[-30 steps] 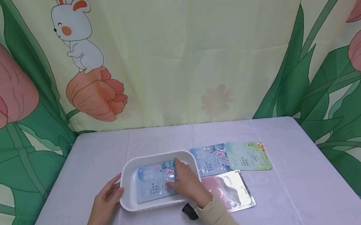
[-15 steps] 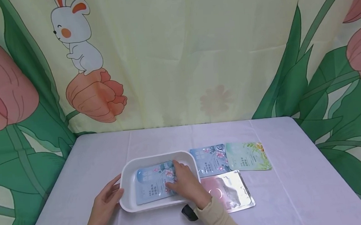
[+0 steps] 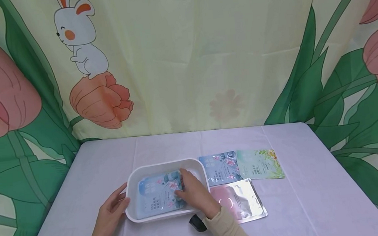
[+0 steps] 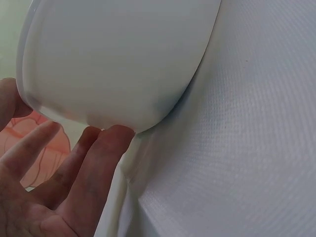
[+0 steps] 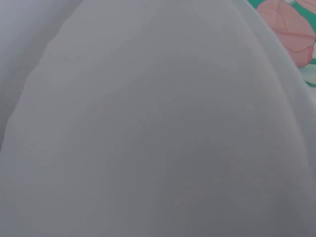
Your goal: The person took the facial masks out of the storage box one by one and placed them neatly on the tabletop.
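Only the left wrist view shows the straight fingertips of the left hand against the outside of the one white tray, while only the head view shows the right hand pinching one blue floral sachet inside it and three sachets beside it: one blue flowered packet, one green packet, one pink-and-silver packet.

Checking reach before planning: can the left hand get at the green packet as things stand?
Probably not directly: the left hand touches the left end of the white tray, and the tray, the right hand and the outer blue packet lie between it and the green packet.
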Demonstrator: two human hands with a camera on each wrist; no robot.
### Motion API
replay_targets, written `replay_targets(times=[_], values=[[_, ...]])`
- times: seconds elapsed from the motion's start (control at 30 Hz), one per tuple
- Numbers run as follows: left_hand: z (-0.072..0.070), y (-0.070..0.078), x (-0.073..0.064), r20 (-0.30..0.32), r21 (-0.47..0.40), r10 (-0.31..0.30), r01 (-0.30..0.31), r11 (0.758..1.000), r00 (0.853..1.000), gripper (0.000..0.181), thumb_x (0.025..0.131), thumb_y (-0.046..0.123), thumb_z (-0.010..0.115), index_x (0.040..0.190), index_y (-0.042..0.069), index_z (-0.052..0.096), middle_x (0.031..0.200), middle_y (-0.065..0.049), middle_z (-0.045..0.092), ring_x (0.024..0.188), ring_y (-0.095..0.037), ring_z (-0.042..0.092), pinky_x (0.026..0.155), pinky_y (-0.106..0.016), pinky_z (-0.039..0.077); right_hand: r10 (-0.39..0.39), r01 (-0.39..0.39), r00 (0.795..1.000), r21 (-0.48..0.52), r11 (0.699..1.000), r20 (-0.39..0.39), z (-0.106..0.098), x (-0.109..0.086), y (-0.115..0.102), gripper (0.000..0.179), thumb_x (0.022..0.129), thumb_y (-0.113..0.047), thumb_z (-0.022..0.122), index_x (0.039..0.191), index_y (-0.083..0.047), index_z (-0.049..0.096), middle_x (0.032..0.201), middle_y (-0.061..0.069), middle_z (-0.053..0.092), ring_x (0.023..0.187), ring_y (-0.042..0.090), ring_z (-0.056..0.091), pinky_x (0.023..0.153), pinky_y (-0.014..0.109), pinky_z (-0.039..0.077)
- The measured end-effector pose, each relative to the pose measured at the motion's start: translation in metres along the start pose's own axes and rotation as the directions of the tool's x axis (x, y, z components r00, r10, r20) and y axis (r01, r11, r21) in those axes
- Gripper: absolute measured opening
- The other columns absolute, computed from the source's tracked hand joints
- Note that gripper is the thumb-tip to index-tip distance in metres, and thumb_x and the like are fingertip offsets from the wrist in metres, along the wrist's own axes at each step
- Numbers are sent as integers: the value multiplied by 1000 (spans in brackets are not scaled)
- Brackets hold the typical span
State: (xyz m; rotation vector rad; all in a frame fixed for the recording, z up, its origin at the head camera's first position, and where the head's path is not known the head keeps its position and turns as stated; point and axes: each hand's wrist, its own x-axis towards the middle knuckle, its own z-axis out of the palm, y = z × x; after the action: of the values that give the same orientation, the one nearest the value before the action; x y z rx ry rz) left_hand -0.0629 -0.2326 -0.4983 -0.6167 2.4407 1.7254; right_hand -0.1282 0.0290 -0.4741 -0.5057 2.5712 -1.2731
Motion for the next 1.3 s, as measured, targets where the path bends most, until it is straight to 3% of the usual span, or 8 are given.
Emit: replay_targets(times=[0.13, 0.3, 0.7, 0.93, 1.3], values=[[0, 0, -1, -1, 7, 1, -1, 1000, 1000, 62, 96, 42, 63, 152, 31, 38, 144, -13, 52, 130, -32, 55, 98, -38, 55, 19, -20, 1000, 14, 1000, 19, -1, 0, -1, 67, 87, -6, 74, 141, 10, 38, 108, 16, 59, 94, 23, 56, 88, 44, 53], [-1, 0, -1, 1, 12, 4, -4, 1000, 1000, 60, 98, 38, 61, 152, 29, 38, 144, -15, 52, 129, -33, 55, 95, -36, 57, 29, -29, 999, 9, 1000, 38, -1, 0, -2, 60, 87, -6, 74, 136, 9, 44, 98, 11, 60, 87, 20, 55, 79, 39, 53], [-1, 0, -1, 0, 7, 6, -6, 1000, 1000, 60, 97, 38, 62, 152, 29, 39, 143, -15, 52, 128, -32, 56, 96, -39, 56, 9, -17, 991, 56, 998, 131, -2, 0, 0, 52, 88, -8, 72, 135, 1, 52, 101, 10, 66, 88, 18, 60, 80, 37, 56], [-1, -1, 0, 2, 9, 5, -5, 1000, 1000, 59, 98, 35, 61, 152, 27, 39, 142, -16, 53, 128, -33, 56, 94, -36, 57, -5, -3, 992, 63, 998, 122, -5, -3, -3, 47, 90, 0, 65, 135, -2, 53, 111, 14, 66, 95, 24, 63, 84, 42, 58], [-1, -2, 2, 10, 20, -5, 5, 1000, 1000, 64, 97, 43, 61, 154, 28, 36, 144, -17, 50, 129, -33, 55, 97, -39, 56, 10, -27, 995, 169, 985, 103, -6, -4, -2, 50, 90, 6, 59, 139, -5, 53, 112, 13, 61, 83, 18, 61, 54, 24, 55]])
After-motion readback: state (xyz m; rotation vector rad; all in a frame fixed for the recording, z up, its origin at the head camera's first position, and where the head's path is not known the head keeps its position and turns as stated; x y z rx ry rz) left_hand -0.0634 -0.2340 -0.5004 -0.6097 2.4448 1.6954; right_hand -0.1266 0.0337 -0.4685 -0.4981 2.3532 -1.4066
